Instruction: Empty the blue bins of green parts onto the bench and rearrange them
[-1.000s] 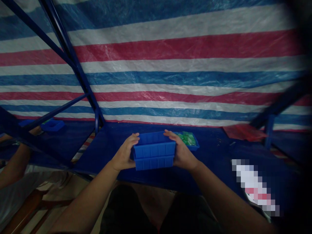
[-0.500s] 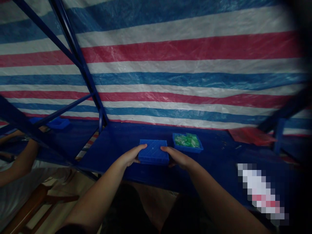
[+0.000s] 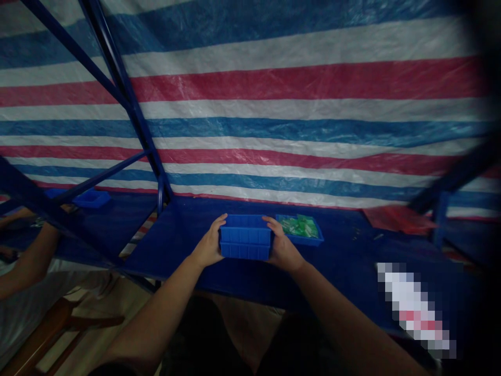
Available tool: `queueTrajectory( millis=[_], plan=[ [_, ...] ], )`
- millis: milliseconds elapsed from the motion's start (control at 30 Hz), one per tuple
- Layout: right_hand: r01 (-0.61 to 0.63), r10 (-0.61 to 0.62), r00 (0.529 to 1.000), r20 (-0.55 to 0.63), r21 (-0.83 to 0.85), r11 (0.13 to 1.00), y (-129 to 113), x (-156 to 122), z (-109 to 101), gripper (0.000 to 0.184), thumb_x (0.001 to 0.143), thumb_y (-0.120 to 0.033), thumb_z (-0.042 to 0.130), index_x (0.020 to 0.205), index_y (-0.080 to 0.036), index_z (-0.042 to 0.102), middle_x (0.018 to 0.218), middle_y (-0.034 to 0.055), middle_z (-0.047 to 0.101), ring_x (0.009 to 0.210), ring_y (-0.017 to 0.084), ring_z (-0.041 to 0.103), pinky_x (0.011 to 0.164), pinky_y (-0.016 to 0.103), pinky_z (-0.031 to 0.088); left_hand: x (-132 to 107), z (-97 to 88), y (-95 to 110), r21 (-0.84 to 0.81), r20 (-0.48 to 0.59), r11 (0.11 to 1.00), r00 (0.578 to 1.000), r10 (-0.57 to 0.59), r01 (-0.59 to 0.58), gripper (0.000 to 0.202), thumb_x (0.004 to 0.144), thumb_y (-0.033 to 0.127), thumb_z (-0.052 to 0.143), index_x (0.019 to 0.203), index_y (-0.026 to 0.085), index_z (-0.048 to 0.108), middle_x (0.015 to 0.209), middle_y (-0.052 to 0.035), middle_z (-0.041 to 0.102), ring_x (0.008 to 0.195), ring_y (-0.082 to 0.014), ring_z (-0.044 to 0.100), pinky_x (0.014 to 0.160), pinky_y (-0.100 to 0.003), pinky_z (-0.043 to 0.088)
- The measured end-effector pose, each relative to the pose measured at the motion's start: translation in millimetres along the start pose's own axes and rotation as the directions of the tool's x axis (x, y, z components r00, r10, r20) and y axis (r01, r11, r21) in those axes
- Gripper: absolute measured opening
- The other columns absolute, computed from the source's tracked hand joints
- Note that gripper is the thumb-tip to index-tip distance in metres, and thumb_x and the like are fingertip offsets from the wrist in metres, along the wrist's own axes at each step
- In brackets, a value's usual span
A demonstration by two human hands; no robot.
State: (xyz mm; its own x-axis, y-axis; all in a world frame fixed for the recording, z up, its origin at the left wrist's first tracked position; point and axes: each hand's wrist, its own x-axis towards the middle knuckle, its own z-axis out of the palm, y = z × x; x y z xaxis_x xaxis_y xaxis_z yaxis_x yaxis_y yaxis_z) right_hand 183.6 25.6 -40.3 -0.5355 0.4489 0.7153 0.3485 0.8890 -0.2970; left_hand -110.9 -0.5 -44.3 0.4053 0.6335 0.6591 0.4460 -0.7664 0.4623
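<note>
My left hand [image 3: 209, 245] and my right hand [image 3: 283, 248] are closed on opposite ends of a stack of blue ribbed plastic bins [image 3: 245, 243], which looks like two shallow bins, one on the other. I hold it square in front of me, over a dark blue table top [image 3: 168, 235]; I cannot tell whether its base touches the table or hangs just above it.

The squeeze comes only from the ends, so if it slackens or one hand shifts, the lower bin could slide out or the stack could twist. My right hand and the stack's right end sit just beside a blue plastic tray of green packets [image 3: 309, 241]. A careless sideways swing could knock that tray and scatter the packets. The light is dim and it's blue on blue here, so I could misjudge an edge and catch a rim. The table's near edge runs close in front of me, and a bin set too near it could tip off.

Farther left, a small blue plastic tray [image 3: 92, 199] lies beyond a blue steel frame strut [image 3: 117, 89], and a co-worker's bare forearm [image 3: 35, 256] reaches in at the left side, so I'd want to keep clear of both.
</note>
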Motion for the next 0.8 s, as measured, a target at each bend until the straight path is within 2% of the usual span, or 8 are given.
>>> queueTrajectory(
  millis=[133, 233, 400, 500, 567, 633, 733, 800],
  plan=[
    [-0.062, 0.062, 0.998, 0.0, 0.012, 0.998, 13, -20, 21, 0.106, 0.071, -0.034, 0.086, 0.15, -0.021, 0.016, 0.15, 0.0262, 0.031, 0.142, 0.04, 0.036, 0.11, 0.064, 0.041, -10, 13.7, -7, -0.061, 0.069, 0.996, 0.996, -0.064, 0.068, 0.117, 0.064, 0.029, 0.091, 0.151, 0.026, 0.012, 0.159, -0.0272, 0.017, 0.148, -0.0416, 0.026, 0.112, -0.065, 0.034],
    [-0.124, 0.123, 0.992, 0.007, 0.062, 0.99, 13, -25, 23, 0.106, 0.068, -0.039, 0.087, 0.147, -0.023, 0.019, 0.151, 0.0252, 0.031, 0.143, 0.04, 0.034, 0.111, 0.065, 0.037, -14, 16.6, -2, -0.127, 0.076, 0.984, 0.99, -0.117, 0.126, 0.123, 0.059, 0.038, 0.093, 0.15, 0.026, 0.012, 0.16, -0.0268, 0.012, 0.149, -0.043, 0.021, 0.114, -0.065, 0.028],
    [-0.212, 0.195, 0.974, 0.117, 0.153, 0.965, -2, -24, 11, 0.112, 0.057, -0.051, 0.091, 0.142, -0.027, 0.022, 0.155, 0.0223, 0.023, 0.146, 0.042, 0.027, 0.112, 0.068, 0.03, -18, 23.9, 1, -0.172, -0.045, 0.972, 0.985, -0.168, 0.158, 0.088, 0.074, 0.036, 0.084, 0.139, 0.028, 0.026, 0.158, -0.0227, 0.018, 0.148, -0.0385, 0.027, 0.111, -0.062, 0.033],
    [-0.258, 0.237, 0.964, 0.119, 0.204, 0.944, -15, -24, 4, 0.083, 0.068, -0.046, 0.085, 0.132, -0.027, 0.036, 0.153, 0.0183, 0.029, 0.144, 0.04, 0.029, 0.114, 0.063, 0.03, -21, 27.3, -2, -0.149, -0.057, 0.979, 0.988, -0.146, 0.137, 0.088, 0.069, 0.037, 0.088, 0.134, 0.029, 0.03, 0.158, -0.0205, 0.018, 0.148, -0.0384, 0.025, 0.112, -0.061, 0.031],
    [-0.317, 0.307, 0.948, 0.078, 0.22, 0.923, -22, -24, 2, 0.052, 0.08, -0.039, 0.075, 0.12, -0.027, 0.045, 0.148, 0.0153, 0.036, 0.141, 0.036, 0.035, 0.114, 0.058, 0.032, -23, 28.6, -5, -0.161, -0.048, 0.978, 0.989, -0.14, 0.131, 0.097, 0.063, 0.039, 0.091, 0.137, 0.029, 0.029, 0.158, -0.0206, 0.018, 0.149, -0.0391, 0.024, 0.114, -0.061, 0.03],
    [-0.371, 0.376, 0.926, 0.023, 0.228, 0.9, -27, -23, 3, 0.034, 0.085, -0.037, 0.069, 0.111, -0.027, 0.05, 0.143, 0.0136, 0.04, 0.137, 0.034, 0.04, 0.113, 0.055, 0.035, -25, 29.9, -6, -0.183, -0.029, 0.969, 0.984, -0.175, 0.167, 0.111, 0.06, 0.039, 0.093, 0.144, 0.028, 0.022, 0.157, -0.0215, 0.021, 0.147, -0.0394, 0.027, 0.115, -0.06, 0.029],
    [-0.401, 0.435, 0.895, -0.102, 0.243, 0.883, -31, -21, 8, 0.032, 0.083, -0.04, 0.071, 0.104, -0.027, 0.051, 0.137, 0.0125, 0.045, 0.133, 0.033, 0.043, 0.113, 0.056, 0.034, -27, 32.4, -7, -0.224, 0.039, 0.939, 0.965, -0.26, 0.262, 0.128, 0.06, 0.038, 0.093, 0.154, 0.025, 0.006, 0.152, -0.0219, 0.032, 0.142, -0.0379, 0.038, 0.116, -0.058, 0.03],
    [-0.437, 0.516, 0.819, -0.25, 0.311, 0.844, -34, -19, 11, 0.037, 0.083, -0.046, 0.069, 0.108, -0.028, 0.049, 0.137, 0.0115, 0.045, 0.134, 0.032, 0.043, 0.113, 0.056, 0.033, -28, 33.7, -7, -0.257, 0.072, 0.922, 0.957, -0.282, 0.291, 0.134, 0.06, 0.038, 0.093, 0.155, 0.024, 0.0, 0.149, -0.021, 0.037, 0.138, -0.0366, 0.043, 0.115, -0.056, 0.033]
  ],
)
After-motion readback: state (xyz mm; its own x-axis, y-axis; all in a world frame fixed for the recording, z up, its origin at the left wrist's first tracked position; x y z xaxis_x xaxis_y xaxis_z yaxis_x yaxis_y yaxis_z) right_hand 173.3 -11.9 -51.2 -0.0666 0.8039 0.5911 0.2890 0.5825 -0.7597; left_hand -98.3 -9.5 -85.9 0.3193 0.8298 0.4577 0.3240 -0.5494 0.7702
